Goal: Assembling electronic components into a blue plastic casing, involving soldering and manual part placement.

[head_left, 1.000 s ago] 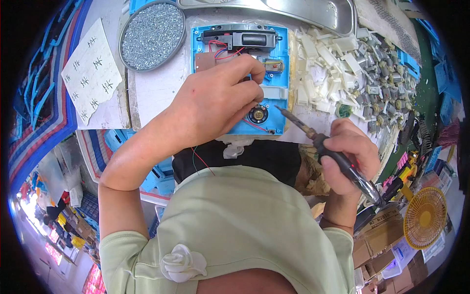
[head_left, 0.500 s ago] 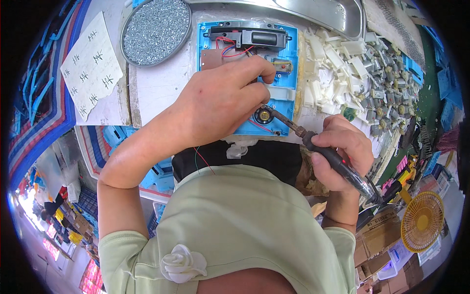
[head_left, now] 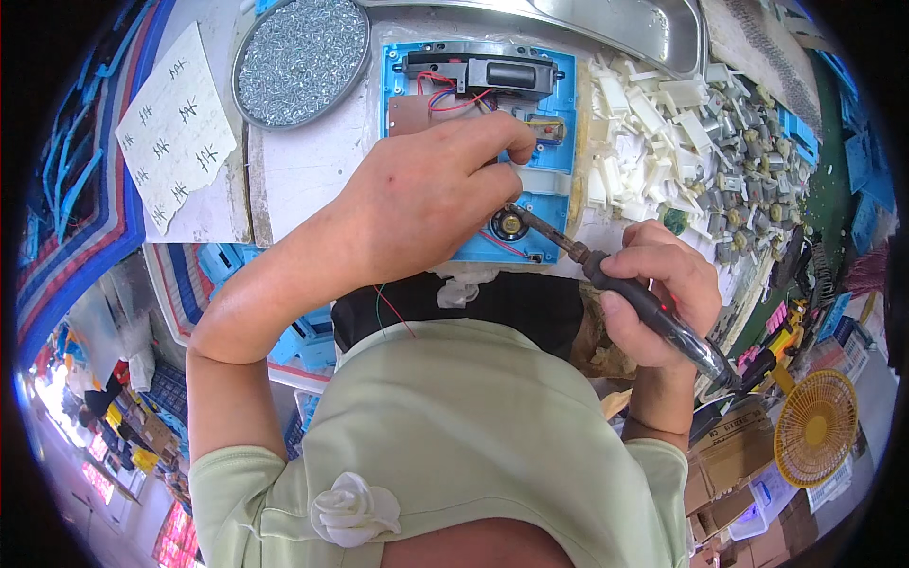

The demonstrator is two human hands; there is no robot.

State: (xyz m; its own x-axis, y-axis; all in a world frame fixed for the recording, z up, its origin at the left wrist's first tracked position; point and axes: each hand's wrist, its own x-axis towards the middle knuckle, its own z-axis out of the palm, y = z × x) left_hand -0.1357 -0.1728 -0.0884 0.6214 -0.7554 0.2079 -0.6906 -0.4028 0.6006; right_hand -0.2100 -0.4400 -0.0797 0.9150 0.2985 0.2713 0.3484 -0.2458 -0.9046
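My right hand [head_left: 667, 286] is wrapped round the dark handle of a soldering iron [head_left: 648, 305]. The iron's tip reaches left to the edge of a small round speaker [head_left: 509, 224], close to my left fingertips. My left hand [head_left: 431, 185] lies over a blue plastic housing [head_left: 565, 95], its fingers bent and closed; what they pinch is hidden beneath them. Inside the housing sit a black module [head_left: 511, 74], a brown circuit board [head_left: 407, 114], red and blue wires [head_left: 445, 95] and a small motor [head_left: 547, 131].
Small screws [head_left: 303, 62] fill a round dish at the back left, beside a torn paper sheet [head_left: 175, 133]. White plastic parts [head_left: 644, 118] and small motors [head_left: 753, 175] are heaped right of the housing. A metal tray [head_left: 663, 38] stands behind; a yellow fan [head_left: 816, 428] is at lower right.
The soldering iron and my right hand have shifted very slightly, with the tip still by the speaker's edge. My left hand stays almost in place.
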